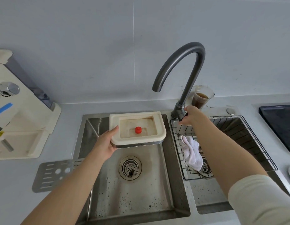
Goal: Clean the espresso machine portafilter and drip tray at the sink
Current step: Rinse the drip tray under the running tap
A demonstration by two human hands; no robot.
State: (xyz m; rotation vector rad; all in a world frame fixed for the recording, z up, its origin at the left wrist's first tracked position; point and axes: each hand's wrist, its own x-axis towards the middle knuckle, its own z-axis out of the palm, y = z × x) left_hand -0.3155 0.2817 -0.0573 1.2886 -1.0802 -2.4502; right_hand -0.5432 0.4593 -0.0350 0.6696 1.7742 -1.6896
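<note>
**Head view: drip tray held over the left sink basin**

The left hand (107, 143) grasps the cream drip tray (159, 127) by its left edge, holding it level above the far part of the left sink basin (141, 200). The right hand (192, 116) curls round the dark lever (183, 117) at the faucet (186, 62) base. A white cloth (192, 153) lies in the wire rack (254, 143), right. A metal grate (55, 174) rests on the desk (14, 200).

Cream matt plastic drip tray (137, 129) (stained inside), brushed steel sink (134, 192), soft cloth (192, 153).
</note>
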